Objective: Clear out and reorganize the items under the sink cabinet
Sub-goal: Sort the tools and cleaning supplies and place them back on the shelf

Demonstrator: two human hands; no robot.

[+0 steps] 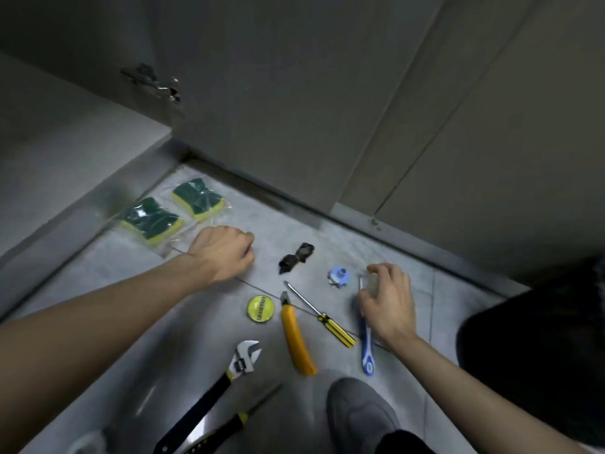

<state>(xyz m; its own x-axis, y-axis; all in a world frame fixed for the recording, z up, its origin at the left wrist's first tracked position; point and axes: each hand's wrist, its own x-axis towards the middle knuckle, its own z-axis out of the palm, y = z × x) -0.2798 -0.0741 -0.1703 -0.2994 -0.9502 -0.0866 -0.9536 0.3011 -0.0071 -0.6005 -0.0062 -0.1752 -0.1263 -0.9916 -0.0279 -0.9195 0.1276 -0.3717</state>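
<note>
Right hand (386,303) at 3 o'clock, fingers curled over the head end of the toothbrush (366,342) lying on the floor tiles (98,267); actual grip cannot be confirmed. Judged light, stiff, slim: pinch at the neck. Left hand (222,253) at 10 o'clock, fist curled, nothing visibly held, beside the sponge packs (170,211).

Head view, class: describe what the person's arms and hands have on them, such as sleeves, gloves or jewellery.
Both forearms are bare to the frame's edge, with no sleeve showing. The left hand and right hand wear no gloves, and no rings, watch or wristband are visible.
</note>
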